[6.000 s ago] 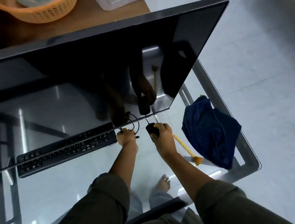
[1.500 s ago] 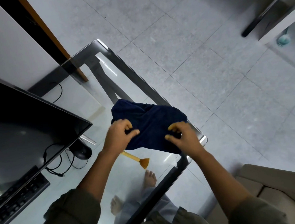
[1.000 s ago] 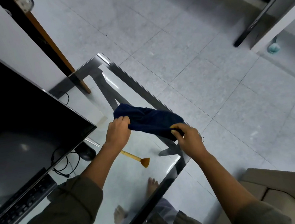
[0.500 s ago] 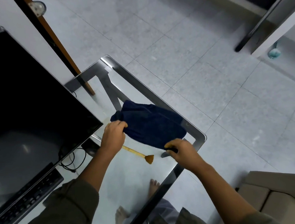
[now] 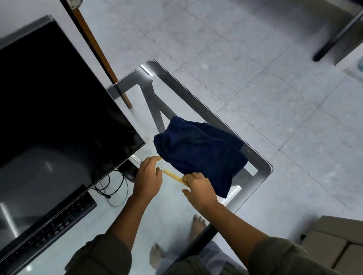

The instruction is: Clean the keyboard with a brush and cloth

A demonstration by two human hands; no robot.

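— Two edges of the glass table point(image 5: 263, 165) meet at its rounded right corner, and the cloth point(image 5: 199, 155) lies heaped just inside that corner, its far side reaching the metal rim. How much room is there to the cloth's left?

— Some. A strip of bare glass runs between the cloth and the monitor point(image 5: 43, 104), and both hands are in it. The monitor's lower right corner overhangs the mouse point(image 5: 129, 174) and a tangle of cable point(image 5: 113, 189). The keyboard point(image 5: 42, 233) lies along the monitor's lower edge, well apart from the hands, toward the table's left.

— And the brush point(image 5: 174, 177)?

— Its yellow handle lies slantwise, just beside the cloth's near edge, between the two hands. The right hand point(image 5: 200, 190) has its fingers curled over the handle's lower end, gripping it. The bristles are hidden under that hand.

— The left hand point(image 5: 147, 179)?

— Loosely curled and holding nothing. Its fingertips are just beside the cloth's left edge, but I cannot tell whether they touch it. The handle's free end points toward that hand, with a small gap between.

— The near side?

— Bare glass runs back to the table's near edge, and the person's bare feet show through it.
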